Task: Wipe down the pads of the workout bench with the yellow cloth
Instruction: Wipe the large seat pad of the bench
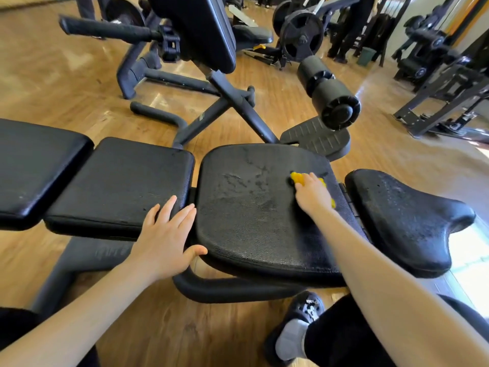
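The black workout bench runs across the view as several pads: a far-left pad [37, 168], a second pad [121, 181], a wide middle pad [248, 202] with damp streaks, and a saddle-shaped right pad [404, 221]. My right hand [312, 194] presses the yellow cloth [297, 178] flat on the far right part of the middle pad; the hand hides most of the cloth. My left hand [165, 234] rests open, fingers spread, over the gap between the second and middle pads, with the thumb at the middle pad's near edge.
Behind the bench stand another machine's angled black back pad [201, 27], a foam roller [328, 91], a ribbed footplate [317, 137] and weight plates [301, 38]. A black rack [444, 83] is at the right. The floor is wood. My shoe [299, 327] is below the bench.
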